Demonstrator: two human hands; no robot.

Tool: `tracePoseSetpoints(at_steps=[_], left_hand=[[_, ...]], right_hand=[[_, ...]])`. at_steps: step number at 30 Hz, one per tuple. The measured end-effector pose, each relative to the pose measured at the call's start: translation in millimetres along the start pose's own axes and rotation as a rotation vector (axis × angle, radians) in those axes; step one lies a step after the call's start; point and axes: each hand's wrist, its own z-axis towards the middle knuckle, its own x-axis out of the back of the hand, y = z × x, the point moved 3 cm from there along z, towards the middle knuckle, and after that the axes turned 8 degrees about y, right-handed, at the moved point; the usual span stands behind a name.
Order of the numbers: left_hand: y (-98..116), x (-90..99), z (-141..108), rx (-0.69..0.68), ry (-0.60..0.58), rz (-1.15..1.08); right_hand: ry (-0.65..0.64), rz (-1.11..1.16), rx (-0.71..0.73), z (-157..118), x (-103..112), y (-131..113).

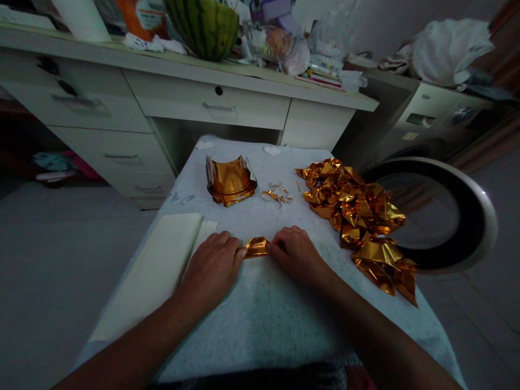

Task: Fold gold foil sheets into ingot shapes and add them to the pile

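A small folded piece of gold foil paper (257,247) lies between my two hands, low over the cloth-covered table. My left hand (215,265) pinches its left end, fingers curled. At the right end, my right hand (298,253) grips it between thumb and bent fingers. Beyond them stands a stack of gold foil sheets (231,181), curved up at the sides. To its right are thin gold scraps (277,196). A heap of folded gold foil pieces (353,200) spreads along the table's right side.
Pale folded paper (158,265) lies at the table's left edge. Behind stands a white desk (219,105) with drawers, bearing a watermelon (203,27) and plastic bags. A washing machine's open round door (483,216) juts out close to the table's right side.
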Motion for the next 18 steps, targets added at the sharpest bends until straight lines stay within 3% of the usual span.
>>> tracePoseSetpoints(at_steps=[11,18], left_hand=[[7.4,2.0,1.8,-0.018,-0.013,0.173],[4.4,4.3,-0.9,0.018,-0.001,0.125]], right_hand=[[0.028,-0.12,-0.043,-1.4,-1.5,-3.3],[0.074,0.001,-0.097,-4.1,-1.9,-0.6]])
